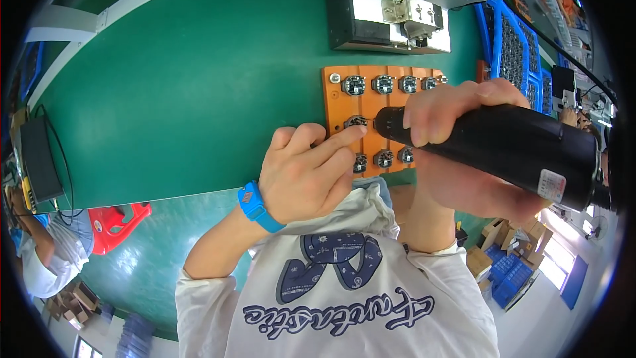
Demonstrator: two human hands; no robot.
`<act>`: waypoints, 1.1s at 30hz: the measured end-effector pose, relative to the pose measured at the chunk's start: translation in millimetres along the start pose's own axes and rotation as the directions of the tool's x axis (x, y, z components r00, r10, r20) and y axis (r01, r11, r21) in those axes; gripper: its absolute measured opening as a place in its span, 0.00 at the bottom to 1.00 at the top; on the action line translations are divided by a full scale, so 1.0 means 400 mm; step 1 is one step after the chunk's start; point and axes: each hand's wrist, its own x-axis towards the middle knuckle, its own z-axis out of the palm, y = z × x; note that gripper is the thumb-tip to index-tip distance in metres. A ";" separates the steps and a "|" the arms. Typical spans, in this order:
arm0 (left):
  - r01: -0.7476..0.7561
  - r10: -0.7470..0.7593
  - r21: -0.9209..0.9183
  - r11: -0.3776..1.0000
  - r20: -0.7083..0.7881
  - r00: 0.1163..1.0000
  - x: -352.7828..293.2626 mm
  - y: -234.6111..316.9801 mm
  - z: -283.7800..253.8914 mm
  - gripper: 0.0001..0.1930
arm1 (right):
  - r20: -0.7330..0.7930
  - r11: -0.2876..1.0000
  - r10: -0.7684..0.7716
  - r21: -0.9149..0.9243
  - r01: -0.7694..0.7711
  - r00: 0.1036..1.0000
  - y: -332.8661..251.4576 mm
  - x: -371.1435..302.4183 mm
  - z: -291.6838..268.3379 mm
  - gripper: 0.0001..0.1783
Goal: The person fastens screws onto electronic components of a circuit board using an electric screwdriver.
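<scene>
An orange fixture board (339, 104) lies on the green table with several small round black-and-metal parts (354, 85) seated in rows. My left hand (308, 166), with a blue wrist strap (255, 207) on its wrist, reaches in from the left. Its index finger is stretched out, the tip on or just over a part (356, 122) in the middle row; the other fingers are curled. My right hand (457, 116) is wrapped round a black electric screwdriver (510, 142), whose nose points left toward that same part. The tool's tip and the board's right side are partly hidden.
A metal machine with a silver bracket (419, 16) stands behind the board. Blue bins (513, 50) full of small parts are at the back right. A black box (41, 159) with cables sits at the table's left end. A red stool (118, 227) and another person (56, 252) are lower left.
</scene>
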 end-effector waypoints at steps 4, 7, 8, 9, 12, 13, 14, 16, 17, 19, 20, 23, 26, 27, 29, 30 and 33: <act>-0.019 0.021 0.044 0.999 -0.035 0.999 0.001 -0.005 0.005 0.04 | -0.005 1.000 -0.022 -0.005 0.022 1.000 -0.001 -0.008 0.004 0.59; -0.021 0.022 0.040 0.999 -0.030 0.999 0.003 -0.003 0.002 0.04 | -0.041 1.000 0.011 -0.003 -0.011 0.999 -0.029 0.001 0.010 0.58; -0.009 0.010 0.025 1.000 -0.021 1.000 0.004 -0.002 -0.001 0.04 | -0.036 0.999 0.034 0.007 -0.034 0.999 -0.037 0.003 0.011 0.58; 0.003 -0.003 0.010 1.000 -0.012 1.000 0.004 0.000 -0.003 0.05 | -0.030 0.998 0.057 0.018 -0.057 0.998 -0.045 0.003 0.013 0.57; -0.004 -0.019 -0.177 0.984 -0.128 0.992 -0.004 0.003 -0.009 0.11 | -0.100 0.997 0.072 0.039 -0.069 0.992 -0.068 0.000 0.024 0.53; -0.008 -0.015 -0.177 0.984 -0.126 0.992 0.000 0.009 -0.012 0.11 | -0.103 0.997 0.069 0.036 -0.066 0.992 -0.079 0.000 0.021 0.53; 0.061 -0.106 -0.248 0.967 -0.175 0.979 0.009 0.019 -0.017 0.13 | -0.077 0.996 0.061 0.067 -0.056 0.995 -0.092 0.000 0.016 0.51; 0.108 -0.186 -0.308 0.945 -0.239 0.953 0.031 0.027 -0.022 0.19 | -0.094 0.994 0.056 0.099 -0.046 0.994 -0.115 0.002 0.023 0.45; 0.105 -0.183 -0.304 0.947 -0.241 0.953 0.038 0.036 -0.020 0.19 | -0.094 0.994 0.052 0.100 -0.042 0.994 -0.117 0.003 0.026 0.45; 0.199 -0.290 -0.412 0.889 -0.170 0.942 0.046 0.055 -0.015 0.17 | -0.085 0.992 0.020 0.126 -0.010 0.996 -0.123 0.004 0.031 0.41; 0.197 -0.287 -0.410 0.890 -0.169 0.943 0.046 0.057 -0.011 0.17 | -0.087 0.992 0.017 0.125 -0.006 0.996 -0.129 0.002 0.034 0.41; 0.186 -0.268 -0.424 0.886 -0.140 0.953 0.047 0.060 -0.005 0.14 | -0.134 0.993 0.031 0.119 -0.015 0.990 -0.146 -0.001 0.043 0.37; 0.202 -0.277 -0.412 0.888 -0.129 0.952 0.053 0.068 -0.013 0.11 | -0.156 0.994 0.042 0.108 -0.025 0.987 -0.157 -0.001 0.047 0.35; 0.191 -0.265 -0.403 0.895 -0.138 0.954 0.054 0.068 -0.016 0.11 | -0.166 0.994 0.037 0.106 -0.020 0.985 -0.159 -0.001 0.050 0.34; 0.181 -0.256 -0.396 0.900 -0.144 0.956 0.057 0.066 -0.016 0.11 | -0.177 0.994 0.035 0.104 -0.017 0.984 -0.161 0.002 0.050 0.34; 0.168 -0.246 -0.391 0.905 -0.158 0.956 0.057 0.064 -0.015 0.11 | -0.156 0.995 0.032 0.093 -0.018 0.987 -0.161 0.003 0.049 0.34; 0.150 -0.231 -0.378 0.913 -0.179 0.956 0.059 0.065 -0.011 0.11 | -0.138 0.995 0.021 0.095 -0.008 0.990 -0.155 0.001 0.044 0.34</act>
